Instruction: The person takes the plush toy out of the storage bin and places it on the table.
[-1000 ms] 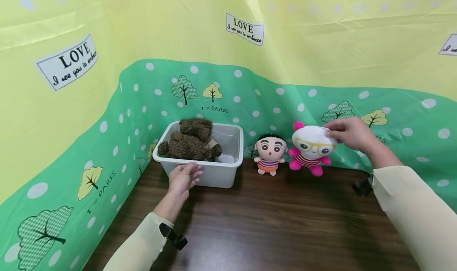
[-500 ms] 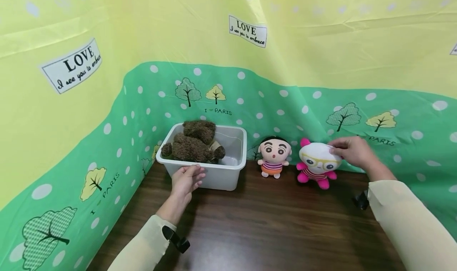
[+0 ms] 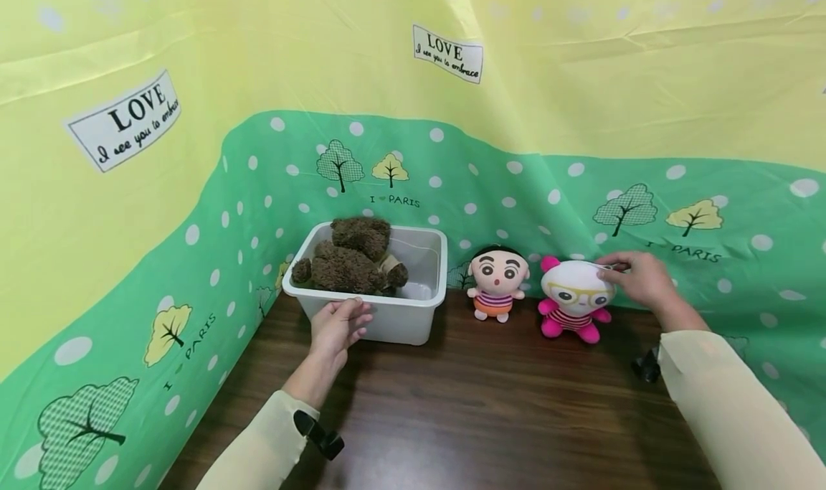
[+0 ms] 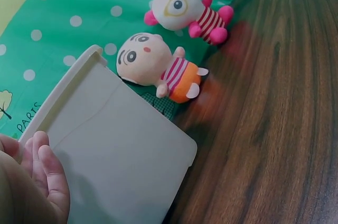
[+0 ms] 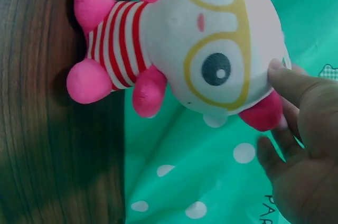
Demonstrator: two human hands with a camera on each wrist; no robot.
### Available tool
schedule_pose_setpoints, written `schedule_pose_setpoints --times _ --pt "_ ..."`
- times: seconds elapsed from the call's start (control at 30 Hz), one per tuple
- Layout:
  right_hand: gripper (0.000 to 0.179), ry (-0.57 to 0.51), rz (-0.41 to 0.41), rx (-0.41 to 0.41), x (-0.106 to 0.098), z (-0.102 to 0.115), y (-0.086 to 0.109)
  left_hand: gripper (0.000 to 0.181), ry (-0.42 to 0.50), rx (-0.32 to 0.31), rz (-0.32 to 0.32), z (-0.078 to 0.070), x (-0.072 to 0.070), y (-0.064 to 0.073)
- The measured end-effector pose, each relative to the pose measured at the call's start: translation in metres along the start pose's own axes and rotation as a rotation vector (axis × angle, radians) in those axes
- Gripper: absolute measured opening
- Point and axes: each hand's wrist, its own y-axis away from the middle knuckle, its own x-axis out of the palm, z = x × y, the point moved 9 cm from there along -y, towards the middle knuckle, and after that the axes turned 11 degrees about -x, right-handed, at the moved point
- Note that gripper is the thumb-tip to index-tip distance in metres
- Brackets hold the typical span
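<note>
Printed cloth (image 3: 548,102) behind wooden tabletop (image 3: 490,404)

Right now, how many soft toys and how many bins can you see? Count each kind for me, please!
Soft toys: 3 (the brown furry one, the black-haired one and the pink-and-white one)
Bins: 1 (the grey bin)
Total: 4
</note>
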Motion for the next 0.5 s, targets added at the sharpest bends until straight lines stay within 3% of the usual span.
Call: schedule_pose_setpoints --times 0.23,0.5 --pt "0.04 0.012 -0.076 0.002 -0.002 0.001 0.005 0.022 -0.002 0.006 0.008 -0.002 0.001 0.001" --pt "0.067 -0.024 -0.066 0.04 0.007 -0.004 0.011 0.019 -0.002 0.009 0.0 -0.001 0.0 0.001"
